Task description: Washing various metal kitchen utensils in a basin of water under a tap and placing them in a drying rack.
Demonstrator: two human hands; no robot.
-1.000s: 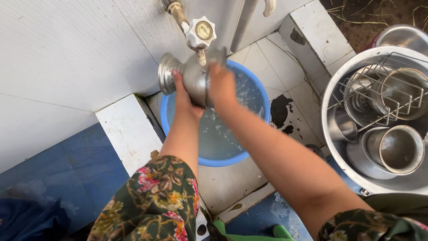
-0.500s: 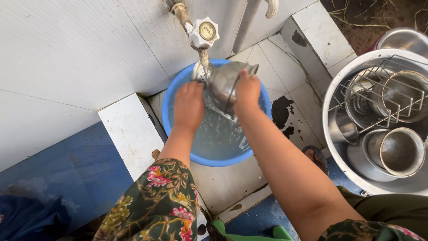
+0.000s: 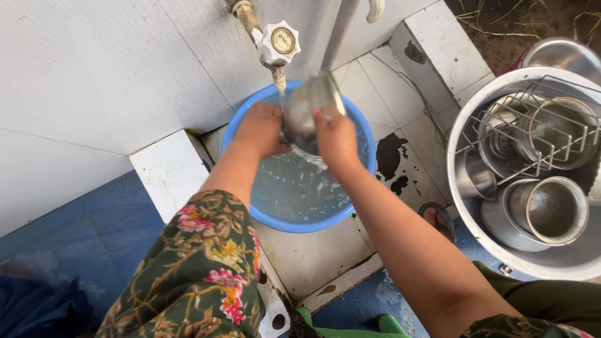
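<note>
Left hand: the left hand (image 3: 261, 128) reaches over the near-left rim of the blue basin (image 3: 241, 128), fingers curled and closed against the left side of the steel cup (image 3: 310, 109); how much of the cup they wrap is hidden behind it.
Right hand: the right hand (image 3: 337, 139) grips the cup from the right and below, fingers (image 3: 322, 117) bent up over its wall, thumb side hidden.
Steel cup: held between the two sets of fingers, tilted, directly under the spout, above the water; its rim rises just past the right fingertips.
Tap: a tap (image 3: 277, 45) with a white cross handle sits just above the fingers of both hands, and a thin stream of water (image 3: 283, 100) falls between them onto the cup.
Blue basin: round, holding rippled water, lying under and just nearer than the fingers; it stands on the white tiled floor (image 3: 313, 256).
Large metal tub: well to the right of the right fingers, a large metal tub (image 3: 463, 206) holds steel vessels (image 3: 551, 209) and a wire rack (image 3: 532, 141).
Sleeve: a floral sleeve (image 3: 200, 269) covers the left upper arm, nearer than the hands.
Foot: a sandalled foot (image 3: 438, 219) shows between the right forearm and the tub.
</note>
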